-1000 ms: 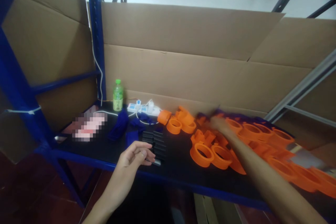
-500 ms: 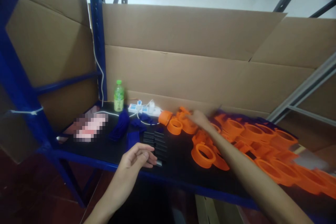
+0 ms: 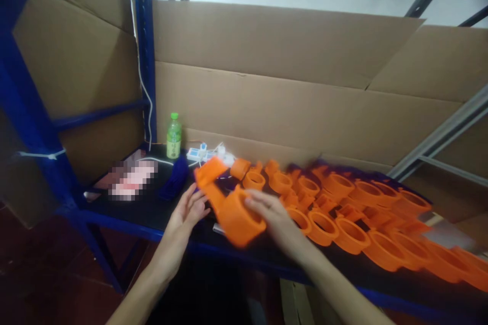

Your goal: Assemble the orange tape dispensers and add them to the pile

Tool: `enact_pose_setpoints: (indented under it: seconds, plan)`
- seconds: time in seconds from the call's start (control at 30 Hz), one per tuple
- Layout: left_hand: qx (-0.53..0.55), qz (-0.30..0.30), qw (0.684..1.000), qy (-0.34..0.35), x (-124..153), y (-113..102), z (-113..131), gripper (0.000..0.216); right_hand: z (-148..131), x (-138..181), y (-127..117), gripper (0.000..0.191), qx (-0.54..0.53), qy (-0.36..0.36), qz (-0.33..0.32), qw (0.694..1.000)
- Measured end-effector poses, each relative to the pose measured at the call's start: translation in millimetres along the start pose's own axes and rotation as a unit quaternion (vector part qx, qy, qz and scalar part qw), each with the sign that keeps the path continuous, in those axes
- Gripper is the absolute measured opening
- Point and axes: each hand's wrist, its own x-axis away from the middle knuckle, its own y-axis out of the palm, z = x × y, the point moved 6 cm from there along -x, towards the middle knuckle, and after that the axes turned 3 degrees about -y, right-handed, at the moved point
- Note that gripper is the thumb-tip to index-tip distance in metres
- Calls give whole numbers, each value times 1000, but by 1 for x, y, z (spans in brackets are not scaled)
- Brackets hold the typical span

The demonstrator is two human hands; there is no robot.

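An orange plastic tape dispenser [image 3: 237,218], a ring with an arm and a flat end piece, hangs over the front of the table, blurred by motion. My right hand [image 3: 275,219] grips its ring from the right, with the fingers at the ring's opening. My left hand [image 3: 187,209] is cupped at the left by the dispenser's arm, fingers apart; whether they touch it I cannot tell. Below the dispenser, a small grey metallic strip [image 3: 218,229] shows at its edge. The dispenser hides most of the dark pieces behind it.
Rows of orange tape dispensers [image 3: 351,236] cover the right side of the table [image 3: 150,216]. Behind my left hand lies a dark blue piece [image 3: 174,180]. A green bottle [image 3: 174,138] and a white power strip [image 3: 196,154] stand along the cardboard back wall [image 3: 267,96].
My right hand has come back from the far row toward the left, bringing a tape dispenser in front of me. My left hand has shifted slightly left and up, beside it.
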Motion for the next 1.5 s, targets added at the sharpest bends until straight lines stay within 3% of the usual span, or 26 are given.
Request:
enact_pose_setpoints:
  seconds: [0.07, 0.1, 0.2, 0.3, 0.43, 0.57, 0.87, 1.07, 1.23, 1.5]
  plan:
    - [49, -10, 999, -16, 2, 4, -1, 42, -17, 20, 39, 38, -50, -7, -101, 994]
    - [64, -6, 998, -16, 3, 4, 1, 40, -22, 26, 49, 37, -36, -16, -117, 992]
    - [67, 44, 997, 2, 4, -5, 10, 36, -15, 29, 54, 39, 89, -36, -95, 991]
    - [48, 76, 996, -10, 3, -18, 17, 39, 12, 27, 50, 38, 247, -35, -79, 965]
    - [20, 55, 995, -80, -2, -26, 16, 59, 43, 35, 57, 23, 383, -44, -83, 919]
    - [-43, 26, 994, -98, -5, -21, 13, 55, 52, 42, 65, 25, 419, -41, -63, 905]
    - [-147, -65, 983, -86, -2, -7, 10, 42, 54, 32, 58, 9, 300, 15, -39, 953]
    - [-113, -63, 986, -107, -3, -7, 3, 36, 27, 26, 36, 22, 59, 28, 26, 998]
    - [-55, -76, 986, -139, 2, -1, -3, 30, 3, 23, 21, 34, -113, 86, -2, 990]
    - [-70, -99, 983, -136, 6, 8, -9, 32, 4, 24, 26, 35, -153, 109, -36, 982]
